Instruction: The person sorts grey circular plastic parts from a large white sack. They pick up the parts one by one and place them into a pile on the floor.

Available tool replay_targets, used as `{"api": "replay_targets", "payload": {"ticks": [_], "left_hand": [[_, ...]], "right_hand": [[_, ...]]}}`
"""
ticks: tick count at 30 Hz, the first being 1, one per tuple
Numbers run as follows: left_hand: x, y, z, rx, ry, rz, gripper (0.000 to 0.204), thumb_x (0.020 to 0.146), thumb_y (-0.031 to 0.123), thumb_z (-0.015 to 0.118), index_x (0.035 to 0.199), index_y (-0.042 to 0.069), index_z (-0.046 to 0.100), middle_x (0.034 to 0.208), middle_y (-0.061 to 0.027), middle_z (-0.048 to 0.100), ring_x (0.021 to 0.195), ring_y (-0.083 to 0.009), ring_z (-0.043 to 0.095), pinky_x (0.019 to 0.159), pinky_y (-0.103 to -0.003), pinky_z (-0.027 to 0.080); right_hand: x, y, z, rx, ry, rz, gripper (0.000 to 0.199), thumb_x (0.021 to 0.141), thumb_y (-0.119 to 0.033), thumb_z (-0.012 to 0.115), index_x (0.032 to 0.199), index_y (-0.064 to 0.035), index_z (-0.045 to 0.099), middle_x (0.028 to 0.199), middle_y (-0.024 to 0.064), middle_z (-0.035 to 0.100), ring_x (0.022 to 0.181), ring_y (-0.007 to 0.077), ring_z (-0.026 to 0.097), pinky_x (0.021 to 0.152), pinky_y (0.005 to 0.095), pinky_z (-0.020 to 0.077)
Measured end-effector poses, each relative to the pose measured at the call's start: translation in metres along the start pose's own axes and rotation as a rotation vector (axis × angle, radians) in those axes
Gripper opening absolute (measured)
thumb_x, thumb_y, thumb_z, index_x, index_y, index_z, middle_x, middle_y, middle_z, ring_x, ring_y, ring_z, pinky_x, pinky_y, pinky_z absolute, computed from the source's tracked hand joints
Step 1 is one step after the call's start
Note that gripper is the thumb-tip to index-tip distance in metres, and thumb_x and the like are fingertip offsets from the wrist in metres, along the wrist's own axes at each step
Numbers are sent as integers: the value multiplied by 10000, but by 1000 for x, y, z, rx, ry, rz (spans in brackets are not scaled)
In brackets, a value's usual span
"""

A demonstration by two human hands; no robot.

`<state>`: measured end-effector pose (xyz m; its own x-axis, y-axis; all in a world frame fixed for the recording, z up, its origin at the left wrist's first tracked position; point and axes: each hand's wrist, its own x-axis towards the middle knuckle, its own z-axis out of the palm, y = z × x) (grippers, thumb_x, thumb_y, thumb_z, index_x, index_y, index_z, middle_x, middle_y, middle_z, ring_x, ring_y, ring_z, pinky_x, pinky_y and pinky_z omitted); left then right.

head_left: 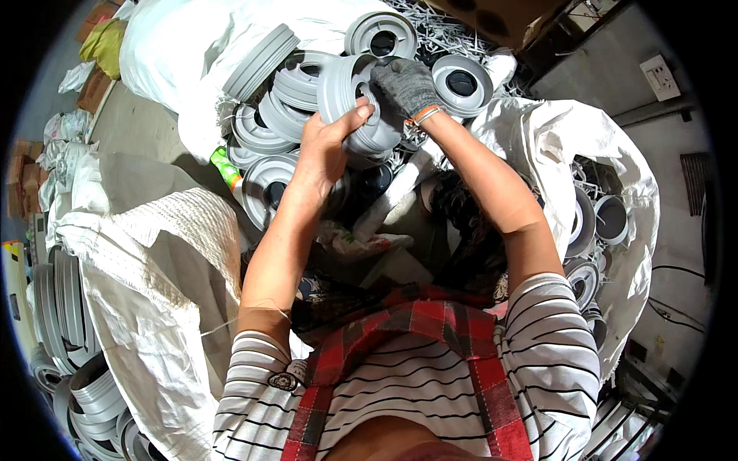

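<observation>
A light grey ribbed plastic ring (338, 92) is tilted up over the pile in front of me. My left hand (327, 150) is bare and closed on its near edge, the thumb lying by the central hole. At the ring's right side my right hand (407, 86), in a grey knit glove with an orange band at the wrist, has its fingers curled in against the hole. The glove hides whatever those fingers hold. Similar rings lie close around: a stack to the left (261, 65), one behind (382, 34), and one right of the glove (462, 84).
White woven sacks stand at the left (154, 292) and right (607, 138), the right one holding more grey rings (582, 280). Another white sack (192, 46) spreads behind the pile. Thin grey plastic scraps (446, 38) lie at the back. More rings (96, 384) fill the lower left.
</observation>
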<state>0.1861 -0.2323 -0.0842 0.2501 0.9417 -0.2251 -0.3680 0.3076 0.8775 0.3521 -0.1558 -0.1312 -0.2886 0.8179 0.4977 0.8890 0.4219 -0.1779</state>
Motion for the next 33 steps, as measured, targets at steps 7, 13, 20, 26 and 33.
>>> {"api": "replay_targets", "payload": {"ticks": [7,13,20,26,33], "left_hand": [[-1,10,-1,-87,45,11,424,801,187,632,1117,-77,531,1042,-140,611,935,-202,590,836,-328,470],[-1,3,-8,-14,-74,-22,335,792,191,648,1045,-14,566,971,-84,627,869,-177,600,808,-337,476],[1,3,-8,-68,-51,10,289,809,189,649,1009,-4,574,942,-66,627,847,-160,598,795,-322,477],[-2,11,-11,-73,-63,-18,204,829,159,625,944,-6,584,889,-69,636,794,-138,616,734,-301,509],[-2,19,-18,-37,-133,-57,344,775,88,667,1065,-58,551,948,-115,629,797,-171,627,747,-304,520]], "right_hand": [[-6,-30,-84,713,-370,52,259,793,-295,561,774,-47,636,744,156,620,676,306,605,624,365,490],[-11,-20,-68,650,-368,72,282,715,-310,614,750,-31,598,715,173,597,692,329,593,647,395,476],[-13,-28,-71,385,-7,184,658,582,-388,737,1104,-31,555,1045,188,580,971,336,562,847,383,459],[-19,-19,-66,497,-252,-31,744,612,-377,718,1233,-40,484,1251,197,467,1172,325,446,999,364,360],[-25,-12,-44,424,-174,-291,672,657,-299,673,1256,-72,469,1276,180,465,1173,313,459,999,367,368]]}}
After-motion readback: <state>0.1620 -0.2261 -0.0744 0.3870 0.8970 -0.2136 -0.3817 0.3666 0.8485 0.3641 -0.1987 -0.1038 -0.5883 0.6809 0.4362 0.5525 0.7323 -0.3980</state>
